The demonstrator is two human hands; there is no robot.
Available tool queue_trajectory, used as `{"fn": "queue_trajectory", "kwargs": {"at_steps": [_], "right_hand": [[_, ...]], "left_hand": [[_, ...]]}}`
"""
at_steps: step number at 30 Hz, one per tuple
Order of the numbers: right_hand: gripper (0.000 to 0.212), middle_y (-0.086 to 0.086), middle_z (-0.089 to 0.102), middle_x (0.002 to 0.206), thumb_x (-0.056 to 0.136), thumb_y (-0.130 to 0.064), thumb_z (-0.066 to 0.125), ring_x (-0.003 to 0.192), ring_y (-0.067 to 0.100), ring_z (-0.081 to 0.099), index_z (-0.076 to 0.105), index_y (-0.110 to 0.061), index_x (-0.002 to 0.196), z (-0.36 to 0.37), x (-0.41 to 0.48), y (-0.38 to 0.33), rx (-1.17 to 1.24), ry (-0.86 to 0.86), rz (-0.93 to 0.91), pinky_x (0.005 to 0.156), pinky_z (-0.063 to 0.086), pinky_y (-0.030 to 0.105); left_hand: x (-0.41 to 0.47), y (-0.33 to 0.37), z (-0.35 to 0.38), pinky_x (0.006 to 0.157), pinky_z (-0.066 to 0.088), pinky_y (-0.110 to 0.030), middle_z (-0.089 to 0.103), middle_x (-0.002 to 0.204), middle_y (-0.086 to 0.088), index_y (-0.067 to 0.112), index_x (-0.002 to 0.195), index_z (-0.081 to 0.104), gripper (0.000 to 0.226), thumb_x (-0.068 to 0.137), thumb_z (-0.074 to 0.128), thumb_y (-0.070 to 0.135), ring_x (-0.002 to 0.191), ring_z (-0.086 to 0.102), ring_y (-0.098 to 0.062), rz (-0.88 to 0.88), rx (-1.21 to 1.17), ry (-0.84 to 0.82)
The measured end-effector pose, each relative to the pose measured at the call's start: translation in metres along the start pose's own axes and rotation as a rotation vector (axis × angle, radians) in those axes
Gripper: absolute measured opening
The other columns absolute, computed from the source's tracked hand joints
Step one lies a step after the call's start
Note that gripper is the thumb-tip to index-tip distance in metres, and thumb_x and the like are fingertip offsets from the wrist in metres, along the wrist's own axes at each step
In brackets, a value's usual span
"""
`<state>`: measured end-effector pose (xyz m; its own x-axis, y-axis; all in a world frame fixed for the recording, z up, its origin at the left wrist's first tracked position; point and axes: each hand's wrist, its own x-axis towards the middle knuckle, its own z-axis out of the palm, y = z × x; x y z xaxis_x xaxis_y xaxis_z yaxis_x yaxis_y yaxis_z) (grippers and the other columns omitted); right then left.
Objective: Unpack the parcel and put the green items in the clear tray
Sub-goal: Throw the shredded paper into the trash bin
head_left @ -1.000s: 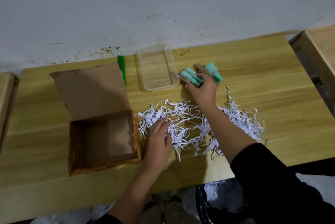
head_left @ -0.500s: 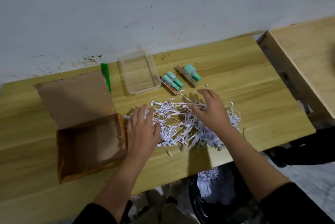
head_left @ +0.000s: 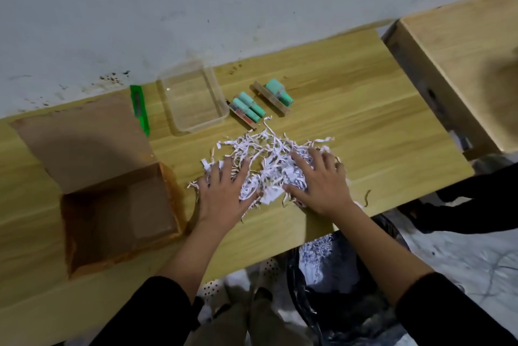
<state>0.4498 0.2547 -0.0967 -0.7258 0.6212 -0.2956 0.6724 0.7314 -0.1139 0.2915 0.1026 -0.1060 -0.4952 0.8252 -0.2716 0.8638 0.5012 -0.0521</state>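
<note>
Wooden desk [head_left: 350, 127] is running along a grey wall, second wooden surface sitting off to the right. Open cardboard box [head_left: 117, 214] is lying at desk left, flap folded back toward the wall, inside looking bare. Pile of white shredded paper [head_left: 269, 160] is spreading over desk centre near the front edge. Left hand [head_left: 224, 194] is pressing flat on the pile's left side, fingers spread, gripping nothing; right hand [head_left: 319, 180] is lying flat on the pile's right side, fingers spread, likewise holding nothing. Clear tray [head_left: 193, 99] is sitting behind the pile near the wall, nothing inside. Green utility knife [head_left: 139, 109] is lying just left of the tray, along the flap's edge. Green items are resting on the desk right of the tray, outside it: one pack with two green tubes [head_left: 248, 109] just beside the tray, another green pack [head_left: 276, 95] a bit further right. Dark bag holding paper shreds is sitting below the desk edge.
</note>
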Motion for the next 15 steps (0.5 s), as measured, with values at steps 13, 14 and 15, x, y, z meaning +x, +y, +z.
{"fn": "queue_trajectory", "kwargs": {"at_steps": [13,14,15], "right_hand": [[0.042,0.017,0.044,0.120,0.086,-0.019,0.056,0.103,0.038,0.050,0.046,-0.014,0.126,0.001,-0.015,-0.030,0.297,0.030,0.061,0.073,0.045,0.042],[0.040,0.017,0.044,0.121,0.087,-0.018,0.055,0.103,0.039,0.051,0.045,-0.014,0.126,0.000,-0.018,-0.031,0.308,0.019,0.076,0.073,0.045,0.042],[0.040,0.017,0.043,0.123,0.088,-0.018,0.054,0.104,0.039,0.051,0.045,-0.014,0.127,-0.003,-0.021,-0.032,0.316,0.008,0.088,0.073,0.046,0.041]], "left_hand": [[0.004,0.005,-0.006,0.090,0.040,-0.035,0.047,0.128,-0.007,0.012,0.132,0.039,0.047,0.088,0.054,0.010,0.117,0.045,-0.027,0.154,-0.279,-0.010],[0.004,0.004,-0.008,0.089,0.039,-0.035,0.045,0.129,-0.007,0.013,0.132,0.038,0.043,0.090,0.050,0.010,0.117,0.044,-0.026,0.164,-0.291,-0.023],[0.003,0.004,-0.012,0.087,0.039,-0.035,0.044,0.130,-0.007,0.013,0.131,0.038,0.041,0.091,0.047,0.009,0.117,0.045,-0.027,0.173,-0.301,-0.029]]}}
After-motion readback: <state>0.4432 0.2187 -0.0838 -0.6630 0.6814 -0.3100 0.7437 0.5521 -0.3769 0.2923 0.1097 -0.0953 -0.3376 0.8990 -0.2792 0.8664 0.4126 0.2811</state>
